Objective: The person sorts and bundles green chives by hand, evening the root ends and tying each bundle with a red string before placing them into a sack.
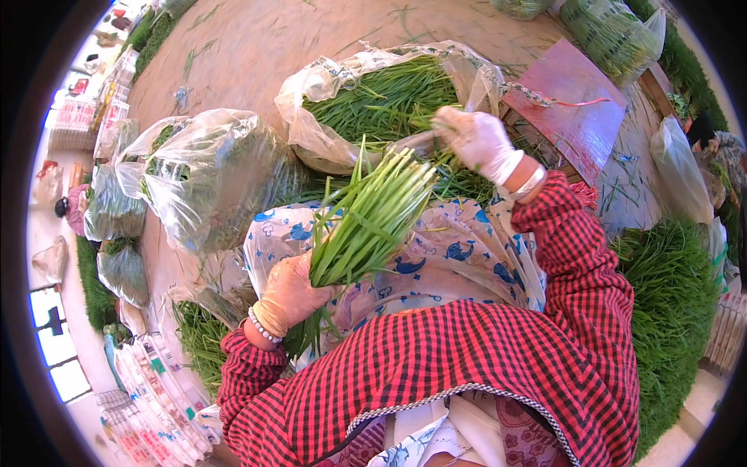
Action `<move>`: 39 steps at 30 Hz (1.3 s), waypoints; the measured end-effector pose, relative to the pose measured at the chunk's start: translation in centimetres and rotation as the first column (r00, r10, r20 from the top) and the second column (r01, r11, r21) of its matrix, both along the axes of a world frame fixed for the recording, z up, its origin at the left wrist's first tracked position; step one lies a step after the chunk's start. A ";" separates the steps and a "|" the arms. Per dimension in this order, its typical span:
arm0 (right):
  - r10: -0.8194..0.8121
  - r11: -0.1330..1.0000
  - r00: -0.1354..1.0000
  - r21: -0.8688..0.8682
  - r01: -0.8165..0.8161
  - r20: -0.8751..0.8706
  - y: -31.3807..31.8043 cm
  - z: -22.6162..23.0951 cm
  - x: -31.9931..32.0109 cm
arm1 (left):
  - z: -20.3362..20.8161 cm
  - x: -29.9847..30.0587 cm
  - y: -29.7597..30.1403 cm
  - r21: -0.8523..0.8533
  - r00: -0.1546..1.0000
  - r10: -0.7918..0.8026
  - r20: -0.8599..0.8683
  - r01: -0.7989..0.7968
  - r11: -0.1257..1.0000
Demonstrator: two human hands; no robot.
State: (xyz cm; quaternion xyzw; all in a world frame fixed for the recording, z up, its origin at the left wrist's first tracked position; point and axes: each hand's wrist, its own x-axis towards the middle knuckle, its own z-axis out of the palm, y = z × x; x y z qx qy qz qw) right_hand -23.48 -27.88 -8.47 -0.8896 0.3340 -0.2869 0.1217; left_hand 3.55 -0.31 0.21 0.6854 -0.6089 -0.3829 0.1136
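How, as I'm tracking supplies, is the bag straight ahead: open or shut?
Open: the bag has its mouth spread wide, showing green leaves inside.

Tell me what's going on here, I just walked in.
A person in a red-and-black checked top has a bunch of long green stalks in the left hand, pale ends pointing up and to the right. The gloved right hand is raised by the open plastic bag of greens ahead; whether its grip holds anything is unclear. A blue-patterned plastic sheet covers the lap, and more greens lie at the right.
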 end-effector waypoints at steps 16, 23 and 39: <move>0.416 0.808 0.811 0.242 -0.537 0.410 6.1 2.3 3.8 | 0.9 -0.1 -1.6 -0.286 0.783 -0.071 0.619 0.308 0.908; 0.219 0.954 0.970 0.184 -0.235 0.101 5.1 0.4 -4.1 | -0.7 2.9 0.2 -0.427 0.738 0.015 0.674 0.374 0.823; 0.421 0.849 0.814 0.143 -0.509 0.399 8.3 2.1 2.1 | -1.8 3.0 0.0 -0.444 0.670 0.034 0.742 0.453 0.773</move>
